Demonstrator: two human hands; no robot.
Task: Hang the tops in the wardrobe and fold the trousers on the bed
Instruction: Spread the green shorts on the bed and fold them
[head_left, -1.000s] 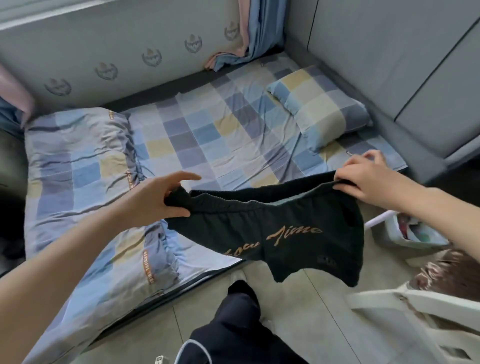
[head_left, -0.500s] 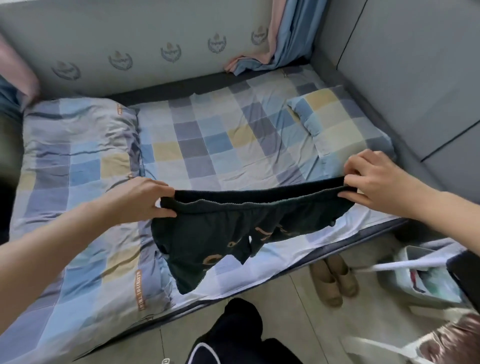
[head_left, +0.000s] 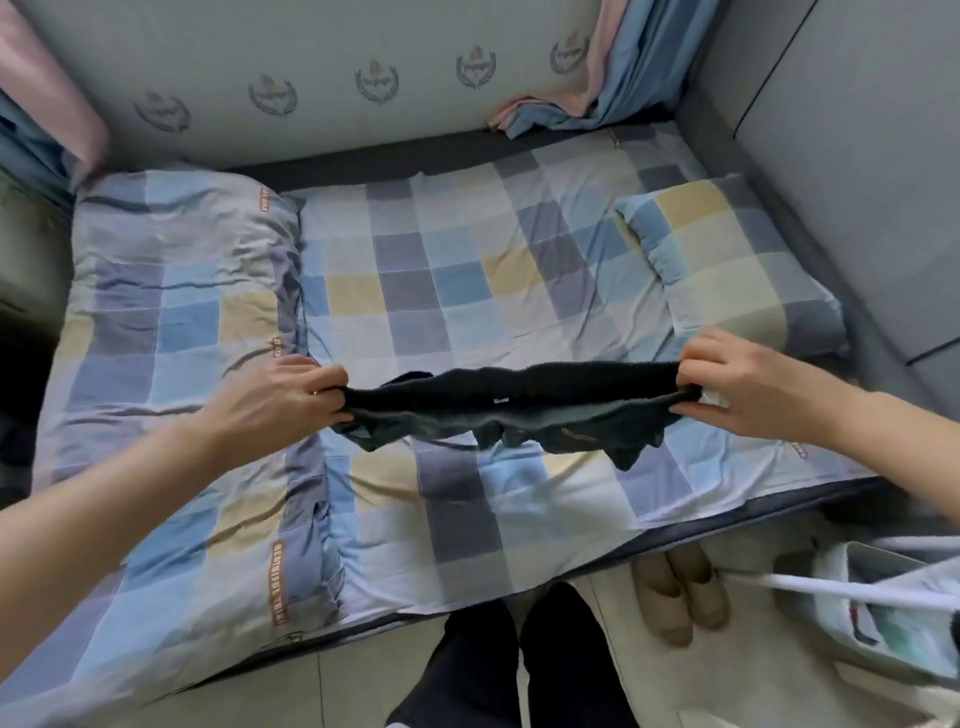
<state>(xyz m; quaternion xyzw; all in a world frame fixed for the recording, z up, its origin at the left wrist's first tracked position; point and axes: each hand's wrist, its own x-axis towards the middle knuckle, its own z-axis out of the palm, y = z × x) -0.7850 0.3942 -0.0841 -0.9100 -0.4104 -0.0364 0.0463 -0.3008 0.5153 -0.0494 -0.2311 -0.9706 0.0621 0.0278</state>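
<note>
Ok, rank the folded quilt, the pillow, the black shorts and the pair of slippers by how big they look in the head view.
1. Folded quilt, on the left of the bed.
2. Pillow, at the right.
3. Black shorts, bunched between the left hand and right hand, so their full size is hidden.
4. Slippers, on the floor.

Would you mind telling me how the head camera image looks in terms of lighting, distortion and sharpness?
Head view: soft, even daylight with no glare; the black shorts cast only a faint shadow on the checked bed sheet. Head view: wide-angle distortion bows the bed edge and stretches the forearms at the corners. Head view: the left hand and right hand are fairly sharp, the shorts' folds hard to read in the dark cloth.
</note>
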